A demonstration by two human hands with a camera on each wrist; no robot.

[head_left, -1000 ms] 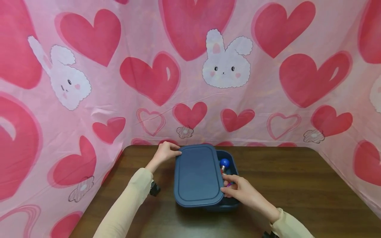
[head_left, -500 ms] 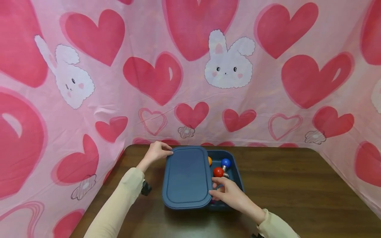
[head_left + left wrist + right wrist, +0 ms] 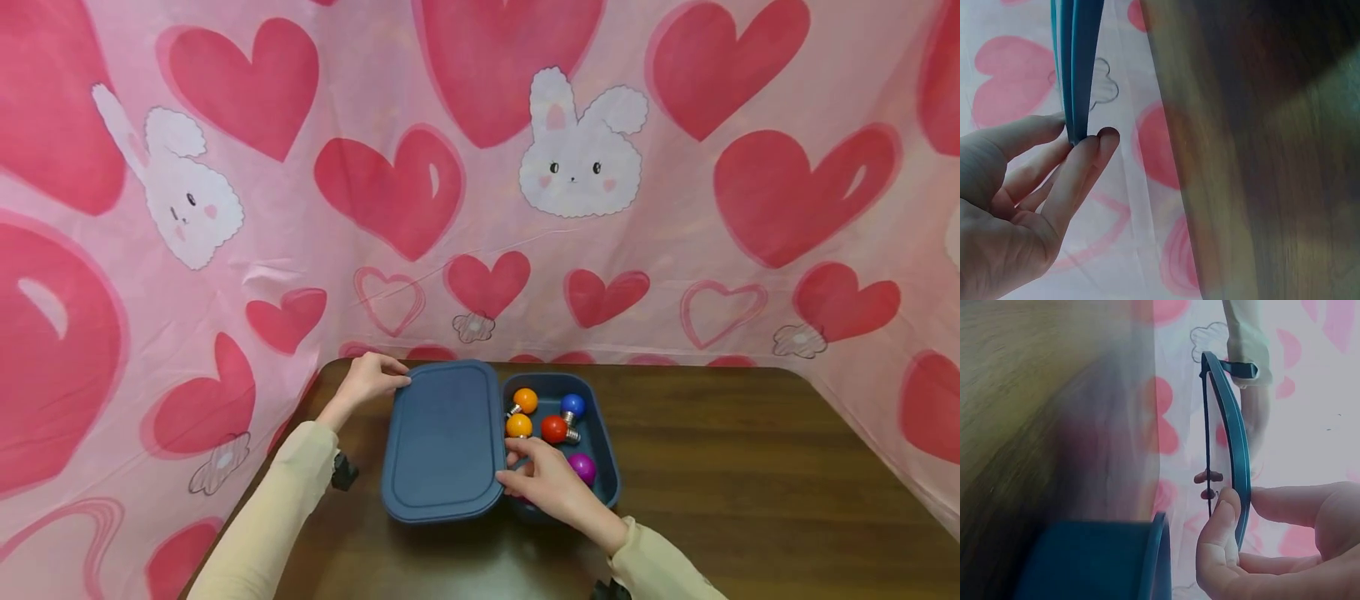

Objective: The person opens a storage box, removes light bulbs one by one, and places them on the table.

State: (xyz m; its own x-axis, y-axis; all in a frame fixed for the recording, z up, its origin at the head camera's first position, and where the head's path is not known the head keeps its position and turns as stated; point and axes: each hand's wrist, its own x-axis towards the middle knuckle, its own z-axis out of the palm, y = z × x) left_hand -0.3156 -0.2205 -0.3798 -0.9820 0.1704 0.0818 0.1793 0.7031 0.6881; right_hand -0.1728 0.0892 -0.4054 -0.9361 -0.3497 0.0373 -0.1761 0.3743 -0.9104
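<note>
Both hands hold a dark blue lid level in the air, to the left of a matching blue box. The left hand pinches the lid's far left corner between thumb and fingers; the left wrist view shows that grip on the rim. At the lid's right edge, my right hand pinches it with thumb and fingertips, in front of part of the box. Inside the box lie bulb-shaped pieces with screw bases: orange bulbs, a blue bulb, a red bulb and a magenta bulb.
A dark brown wooden table carries the box. Behind and beside it hangs a pink cloth printed with hearts and rabbits. In the right wrist view the box wall stands below the lid.
The lid has moved left in both hands, off the box. More of the box's inside shows now, with the orange, red and magenta bulbs uncovered.
</note>
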